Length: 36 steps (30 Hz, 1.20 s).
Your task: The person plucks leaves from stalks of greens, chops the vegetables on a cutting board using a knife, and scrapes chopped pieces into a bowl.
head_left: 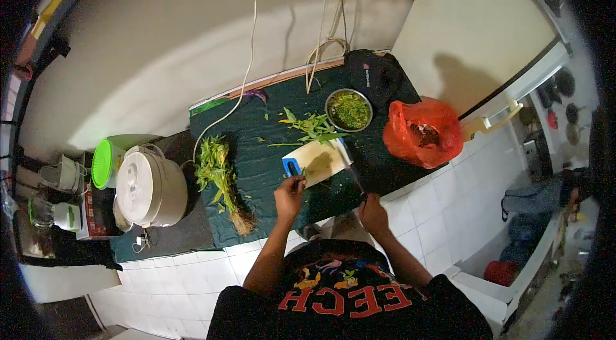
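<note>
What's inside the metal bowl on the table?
Chopped greens are inside the metal bowl; they cover its bottom, so whatever lies underneath can't be seen.

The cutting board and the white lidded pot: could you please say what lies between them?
A rooted bunch of greens lies there, in the head view.

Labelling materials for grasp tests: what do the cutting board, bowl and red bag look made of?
Cutting board: probably plastic; smooth, pale face, blue handle end.
Bowl: likely stainless steel; shiny grey rim.
Red bag: thin plastic, apparently; crinkled, glossy folds.
</note>
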Each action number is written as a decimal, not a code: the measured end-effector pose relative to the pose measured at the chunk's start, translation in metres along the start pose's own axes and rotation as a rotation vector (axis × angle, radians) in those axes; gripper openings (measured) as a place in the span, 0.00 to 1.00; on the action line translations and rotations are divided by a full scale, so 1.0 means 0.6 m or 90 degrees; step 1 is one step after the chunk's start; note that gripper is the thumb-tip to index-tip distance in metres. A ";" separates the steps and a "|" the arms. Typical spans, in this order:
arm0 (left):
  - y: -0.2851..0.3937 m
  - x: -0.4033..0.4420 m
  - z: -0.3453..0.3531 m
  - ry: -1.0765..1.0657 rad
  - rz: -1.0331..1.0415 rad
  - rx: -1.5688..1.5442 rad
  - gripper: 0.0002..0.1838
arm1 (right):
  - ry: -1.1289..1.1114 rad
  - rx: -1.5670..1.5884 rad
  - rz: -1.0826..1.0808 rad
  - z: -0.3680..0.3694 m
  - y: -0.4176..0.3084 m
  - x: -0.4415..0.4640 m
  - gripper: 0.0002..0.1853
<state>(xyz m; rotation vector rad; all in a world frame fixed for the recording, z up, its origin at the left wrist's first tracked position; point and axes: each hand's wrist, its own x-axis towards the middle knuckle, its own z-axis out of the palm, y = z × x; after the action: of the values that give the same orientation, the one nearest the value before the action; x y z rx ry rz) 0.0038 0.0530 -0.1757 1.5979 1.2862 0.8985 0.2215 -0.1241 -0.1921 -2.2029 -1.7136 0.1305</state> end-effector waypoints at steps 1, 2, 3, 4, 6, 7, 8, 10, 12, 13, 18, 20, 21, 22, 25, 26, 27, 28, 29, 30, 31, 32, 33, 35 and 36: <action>0.011 -0.004 0.000 -0.002 -0.001 -0.006 0.07 | -0.001 -0.006 0.001 -0.025 -0.022 -0.006 0.16; 0.021 -0.009 -0.003 0.023 0.028 -0.013 0.07 | -0.062 0.034 0.037 -0.068 -0.057 -0.011 0.16; 0.024 -0.012 -0.003 0.048 0.055 -0.019 0.07 | -0.125 0.076 0.072 -0.092 -0.076 -0.017 0.16; 0.020 -0.014 -0.001 0.049 0.051 -0.021 0.07 | -0.128 0.074 0.071 -0.084 -0.070 -0.028 0.16; 0.012 -0.016 0.003 0.079 0.064 -0.075 0.07 | -0.142 0.190 0.177 -0.071 -0.065 -0.038 0.16; 0.009 -0.017 0.005 0.083 0.062 -0.075 0.07 | -0.145 0.189 0.174 -0.075 -0.067 -0.038 0.16; 0.007 -0.017 0.008 0.072 0.037 -0.053 0.07 | -0.150 0.194 0.198 -0.081 -0.069 -0.039 0.16; -0.023 -0.018 0.018 0.063 0.010 -0.032 0.07 | -0.156 0.197 0.220 -0.091 -0.076 -0.032 0.17; -0.083 -0.017 0.040 0.013 -0.031 -0.013 0.09 | -0.121 0.188 0.204 -0.092 -0.080 -0.026 0.18; -0.091 -0.019 0.040 0.015 -0.032 -0.014 0.09 | -0.122 0.187 0.201 -0.080 -0.077 -0.026 0.18; -0.113 -0.031 0.040 -0.047 -0.037 0.063 0.13 | -0.171 0.158 0.124 -0.013 -0.075 -0.005 0.23; -0.126 -0.036 0.042 -0.045 -0.034 0.075 0.13 | -0.179 0.146 0.108 0.010 -0.078 0.009 0.21; -0.132 -0.036 0.043 -0.046 -0.031 0.087 0.12 | -0.193 0.127 0.087 0.014 -0.083 0.020 0.20; -0.138 -0.035 0.044 -0.044 -0.031 0.086 0.12 | -0.207 0.107 0.067 0.017 -0.086 0.028 0.19; -0.149 -0.032 0.047 -0.075 -0.004 0.096 0.12 | -0.274 0.070 0.127 0.012 -0.098 0.056 0.17; -0.151 -0.033 0.046 -0.083 0.007 0.115 0.12 | -0.275 0.070 0.123 0.009 -0.101 0.059 0.17; -0.147 -0.032 0.043 -0.092 0.019 0.135 0.12 | -0.269 0.079 0.117 0.010 -0.103 0.062 0.16; -0.144 -0.032 0.040 -0.089 0.018 0.136 0.12 | -0.263 0.087 0.111 0.010 -0.104 0.066 0.16; -0.140 -0.034 0.039 -0.091 0.014 0.144 0.12 | -0.264 0.087 0.108 0.011 -0.104 0.069 0.16; -0.134 -0.037 0.038 -0.095 0.008 0.152 0.12 | -0.275 0.076 0.110 0.010 -0.104 0.070 0.16; -0.128 -0.041 0.037 -0.096 0.005 0.152 0.12 | -0.287 0.065 0.114 0.009 -0.107 0.070 0.16; -0.122 -0.044 0.036 -0.090 0.002 0.135 0.12 | -0.291 0.065 0.115 0.013 -0.108 0.069 0.16; -0.125 -0.046 0.039 -0.083 0.000 0.118 0.12 | -0.270 0.050 0.106 0.021 -0.108 0.071 0.16; -0.132 -0.045 0.040 -0.076 0.030 0.109 0.12 | -0.251 0.038 0.097 0.030 -0.107 0.069 0.17; -0.134 -0.043 0.040 -0.067 0.064 0.100 0.12 | -0.258 0.033 0.095 0.033 -0.106 0.068 0.17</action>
<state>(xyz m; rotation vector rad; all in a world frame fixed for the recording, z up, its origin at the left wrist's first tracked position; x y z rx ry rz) -0.0075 0.0303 -0.2600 1.8225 1.2370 0.7785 0.1680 -0.0677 -0.1842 -2.3843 -1.7082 0.6917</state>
